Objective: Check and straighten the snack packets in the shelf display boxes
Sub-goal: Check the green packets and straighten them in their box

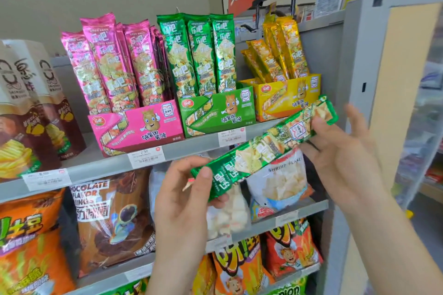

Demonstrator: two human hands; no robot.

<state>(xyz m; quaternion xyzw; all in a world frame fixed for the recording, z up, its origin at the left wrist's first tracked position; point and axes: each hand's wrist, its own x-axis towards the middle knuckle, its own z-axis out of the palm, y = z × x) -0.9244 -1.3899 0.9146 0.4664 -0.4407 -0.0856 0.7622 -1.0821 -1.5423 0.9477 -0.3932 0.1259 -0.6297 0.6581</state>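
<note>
Before the front edge of the shelf [196,148], holding a green packet [261,151] slantwise: gripping its lower end with the left hand [184,196], pinching its upper end with the right hand [345,151].

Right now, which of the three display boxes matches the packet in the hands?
The green box, standing between the pink box and the yellow box; only it is green like the held packet.
</note>
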